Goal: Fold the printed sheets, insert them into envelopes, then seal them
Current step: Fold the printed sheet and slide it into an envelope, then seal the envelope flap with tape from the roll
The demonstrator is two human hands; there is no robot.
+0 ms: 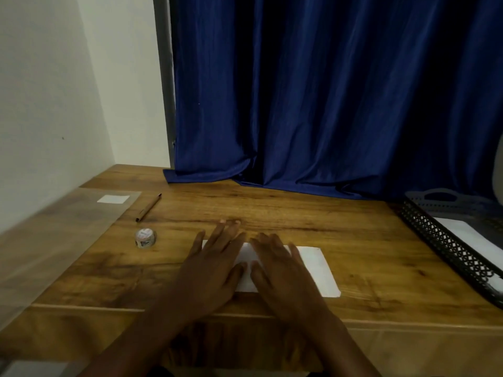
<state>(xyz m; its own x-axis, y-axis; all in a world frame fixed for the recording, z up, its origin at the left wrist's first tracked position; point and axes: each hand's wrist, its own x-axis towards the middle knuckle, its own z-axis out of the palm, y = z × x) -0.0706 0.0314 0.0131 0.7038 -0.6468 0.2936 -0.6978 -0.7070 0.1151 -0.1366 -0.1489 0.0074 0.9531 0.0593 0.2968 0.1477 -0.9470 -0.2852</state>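
Big blue curtain (340, 91) takes up most of the background, its hem bunched on the back edge of the wooden table (285, 210). A white wall (54, 91) runs along the left side.

On the left of the table there's a long clear plastic sleeve (60, 240) lying flat, with a small white label showing near its far end. Over on the right edge sits a black lattice tray (441, 240) with white sheets (468, 238) inside, and the rim of a grey basket (441, 197) just behind it.

Front and centre is the folded white paper (317, 270) (could be an envelope, honestly can't tell from here), lying flat near the front edge of the table. Both hands are pressing down on it, palms down and fingers straight. The left hand (212, 268) covers the paper's left end, its fingertips reaching past the far edge onto the wood. The right hand (280, 270) lies flat on the middle, and the two thumbs nearly touch. The right part of the paper is uncovered.

Smaller stuff: a brown pencil (148, 208) lying diagonally left of centre, and just nearer than it, a little roll of patterned tape (145, 237) standing on its side.
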